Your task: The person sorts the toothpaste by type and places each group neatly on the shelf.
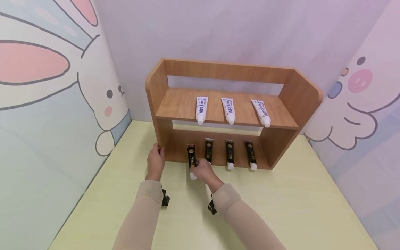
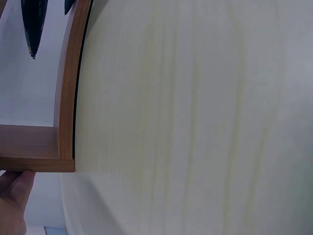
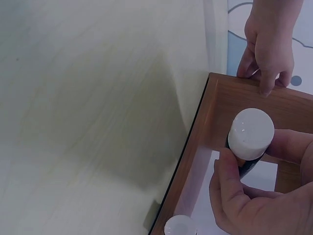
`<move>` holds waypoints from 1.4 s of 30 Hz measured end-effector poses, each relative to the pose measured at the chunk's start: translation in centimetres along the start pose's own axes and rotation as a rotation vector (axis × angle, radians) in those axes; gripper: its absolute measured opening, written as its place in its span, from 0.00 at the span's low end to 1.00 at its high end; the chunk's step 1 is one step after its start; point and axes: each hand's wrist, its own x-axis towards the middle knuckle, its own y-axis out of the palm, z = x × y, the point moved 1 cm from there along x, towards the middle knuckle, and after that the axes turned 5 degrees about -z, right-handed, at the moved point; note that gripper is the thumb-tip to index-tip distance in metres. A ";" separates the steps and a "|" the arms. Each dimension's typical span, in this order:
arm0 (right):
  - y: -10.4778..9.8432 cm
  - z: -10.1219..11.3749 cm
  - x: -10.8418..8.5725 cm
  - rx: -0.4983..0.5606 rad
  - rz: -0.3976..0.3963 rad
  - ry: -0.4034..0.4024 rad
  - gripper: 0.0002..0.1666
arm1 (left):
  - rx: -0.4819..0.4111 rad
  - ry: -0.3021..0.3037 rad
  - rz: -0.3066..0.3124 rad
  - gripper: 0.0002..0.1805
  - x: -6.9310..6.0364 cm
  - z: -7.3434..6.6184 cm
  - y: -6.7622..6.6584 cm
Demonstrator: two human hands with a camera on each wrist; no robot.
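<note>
My right hand (image 1: pixel 204 172) pinches a black toothpaste tube (image 1: pixel 191 154) between thumb and fingers, at the left of the lower shelf. The tube's white cap (image 3: pixel 252 133) points outward over the front edge in the right wrist view. My left hand (image 1: pixel 155 162) holds the left side panel (image 1: pixel 163 139) of a small wooden shelf unit, low near its front edge. In the right wrist view the left fingers (image 3: pixel 266 81) bend over that panel's edge. Three more black toothpaste tubes (image 1: pixel 230 152) lie on the lower shelf, the nearest one partly hidden by my right hand.
Three white toothpaste tubes (image 1: pixel 228 110) lie spaced out on the upper shelf (image 1: pixel 181 100), caps toward me. The unit stands on a pale yellow table (image 1: pixel 297 201) against a curtain (image 1: pixel 218 31). Cartoon-printed walls (image 1: pixel 93 86) flank the table on both sides.
</note>
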 end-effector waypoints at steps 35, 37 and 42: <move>1.7 -0.4 3.7 -0.033 -0.120 -0.034 0.22 | -0.016 -0.049 0.031 0.12 0.0 -0.2 -0.1; 1.8 -0.4 3.9 -0.035 -0.124 -0.037 0.22 | -0.012 -0.048 0.030 0.12 0.0 -0.3 -0.1; 2.1 -0.5 4.4 -0.028 -0.114 -0.026 0.26 | -0.007 -0.036 0.020 0.12 -0.1 -0.4 -0.2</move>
